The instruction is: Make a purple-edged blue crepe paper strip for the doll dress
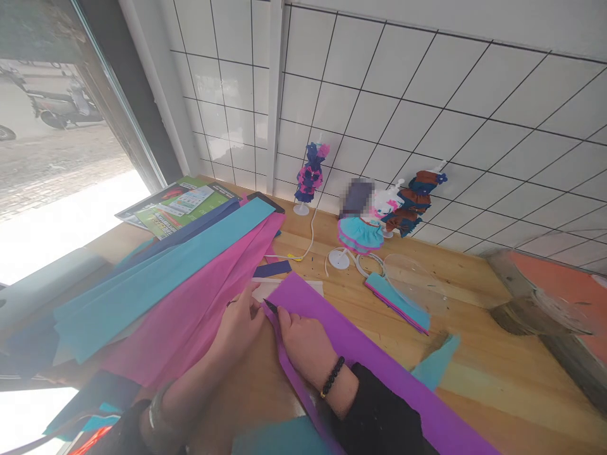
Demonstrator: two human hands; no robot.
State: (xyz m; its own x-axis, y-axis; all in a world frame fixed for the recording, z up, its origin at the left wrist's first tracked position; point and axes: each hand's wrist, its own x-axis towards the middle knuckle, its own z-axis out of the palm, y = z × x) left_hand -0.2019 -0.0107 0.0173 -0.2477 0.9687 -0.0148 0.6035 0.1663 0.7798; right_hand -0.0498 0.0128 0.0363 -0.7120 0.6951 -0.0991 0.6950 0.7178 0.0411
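A long strip of purple crepe paper (360, 347) lies folded lengthwise on the wooden table. My right hand (306, 344), wearing a black bead bracelet, is closed around a knife (270, 306). Only its dark pointed blade shows, at the paper's folded left edge near the far corner; the handle is hidden in my fist. Close by on the left, my left hand (241, 322) has its fingers bent and pinched at that same corner of the purple paper. Its fingertips are partly hidden.
Pink paper (208, 297) and light blue paper (175, 272) are piled at left, beside magazines (180, 205). Small paper-dressed stands (310, 174) line the tiled wall. A folded blue stack (398, 303), a clear disc (415, 284) and a white cable (312, 234) lie beyond.
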